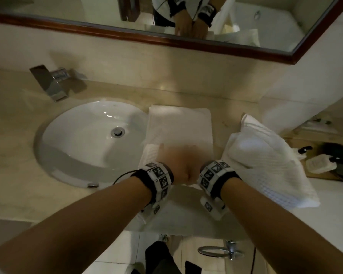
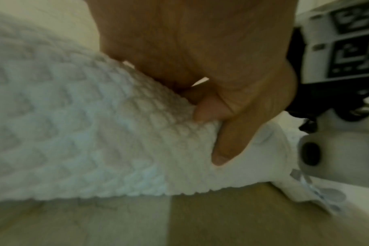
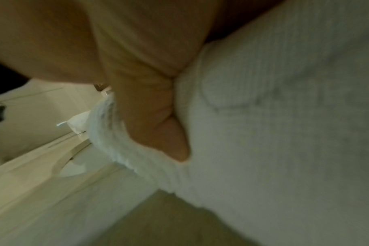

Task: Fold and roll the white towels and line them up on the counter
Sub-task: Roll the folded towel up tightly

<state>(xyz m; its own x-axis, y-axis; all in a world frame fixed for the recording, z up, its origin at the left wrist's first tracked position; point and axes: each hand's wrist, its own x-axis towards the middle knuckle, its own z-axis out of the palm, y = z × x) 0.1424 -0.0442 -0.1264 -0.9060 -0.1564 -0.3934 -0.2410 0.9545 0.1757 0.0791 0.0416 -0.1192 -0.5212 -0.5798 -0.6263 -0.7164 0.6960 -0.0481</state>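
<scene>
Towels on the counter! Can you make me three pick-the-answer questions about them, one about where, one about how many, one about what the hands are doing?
1. Where is the folded towel?
A. In the sink
B. On the counter right of the sink
C. On the floor

2. How many white towels are on the counter?
A. Two
B. Five
C. None

3. What are the hands doing?
A. Hanging free
B. Turning the tap
C. Gripping the towel's near end

Answers: 1 B, it lies flat beside the sink. 2 A, the folded one and a loose towel to its right. 3 C, the left hand and right hand curl their fingers on the cloth.
</scene>
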